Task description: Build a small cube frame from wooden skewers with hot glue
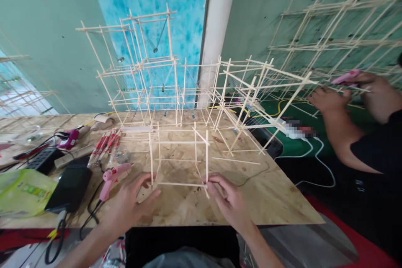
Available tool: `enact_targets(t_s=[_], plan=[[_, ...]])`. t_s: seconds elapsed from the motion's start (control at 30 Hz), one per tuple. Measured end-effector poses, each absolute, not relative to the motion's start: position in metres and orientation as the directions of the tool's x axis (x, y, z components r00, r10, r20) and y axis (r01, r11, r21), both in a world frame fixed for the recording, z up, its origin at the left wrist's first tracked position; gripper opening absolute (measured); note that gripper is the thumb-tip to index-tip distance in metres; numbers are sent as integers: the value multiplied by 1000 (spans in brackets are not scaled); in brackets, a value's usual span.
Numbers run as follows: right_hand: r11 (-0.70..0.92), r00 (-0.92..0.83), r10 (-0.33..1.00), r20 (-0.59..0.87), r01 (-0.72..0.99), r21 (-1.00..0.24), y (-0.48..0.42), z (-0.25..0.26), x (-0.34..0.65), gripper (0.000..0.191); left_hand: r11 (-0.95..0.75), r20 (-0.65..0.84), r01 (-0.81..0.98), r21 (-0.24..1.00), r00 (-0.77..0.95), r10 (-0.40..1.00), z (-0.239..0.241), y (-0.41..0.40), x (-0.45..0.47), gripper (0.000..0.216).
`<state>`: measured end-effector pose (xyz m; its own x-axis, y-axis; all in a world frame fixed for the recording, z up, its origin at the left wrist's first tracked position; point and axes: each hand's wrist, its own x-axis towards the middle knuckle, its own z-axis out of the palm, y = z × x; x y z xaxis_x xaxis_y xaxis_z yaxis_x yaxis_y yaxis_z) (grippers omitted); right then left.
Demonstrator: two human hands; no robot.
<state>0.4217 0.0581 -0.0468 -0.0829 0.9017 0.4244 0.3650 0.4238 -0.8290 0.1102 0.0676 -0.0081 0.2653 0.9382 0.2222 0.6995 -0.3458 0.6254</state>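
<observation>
A small box-shaped frame of thin wooden sticks (pixel 180 184) stands on the wooden table in front of me. My right hand (pixel 228 199) pinches its near lower right corner, where the sticks cross. By the near lower left corner is my left hand (pixel 133 203), its thumb and fingers apart around the upright; whether a fingertip touches the stick is unclear. Left of that hand lies a pink glue gun (pixel 111 179) with a black cord. Behind the small frame rises a large lattice of joined sticks (pixel 176 92).
Red-banded stick bundles (pixel 105 146), a black box (pixel 69 184), a power strip (pixel 39 160) and a yellow-green bag (pixel 27 192) crowd the left side. A loose stick (pixel 236 161) lies at right. Beyond the table's right edge, a co-worker's hands (pixel 329 98) hold a pink glue gun near another lattice.
</observation>
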Motion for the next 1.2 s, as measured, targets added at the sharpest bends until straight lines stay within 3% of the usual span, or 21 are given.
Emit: enact_targets(t_s=[0.17,0.33,0.4,0.5,0.63,0.8,1.2], plan=[[400,-9,911,411,254,-880,59,-27,419,35,-259,217,435,863,146,965,12,66,119,58],[378,-29,924,382,241,-894,67,-39,412,54,-212,174,428,879,127,977,5,74,126,51],[394,-70,918,391,292,-872,66,-51,414,58,-226,167,504,834,160,973,-2,75,123,41],[423,-171,906,387,417,-805,58,-72,423,61,-259,151,700,665,214,965,-14,74,117,36],[331,-227,944,240,634,-699,50,-88,433,61,-339,146,810,480,307,941,-30,77,110,52],[289,-267,954,134,712,-640,55,-85,431,62,-359,92,843,400,353,931,-43,79,107,52],[342,-317,935,156,703,-623,63,-83,425,75,-353,54,891,285,352,934,-54,77,99,64]])
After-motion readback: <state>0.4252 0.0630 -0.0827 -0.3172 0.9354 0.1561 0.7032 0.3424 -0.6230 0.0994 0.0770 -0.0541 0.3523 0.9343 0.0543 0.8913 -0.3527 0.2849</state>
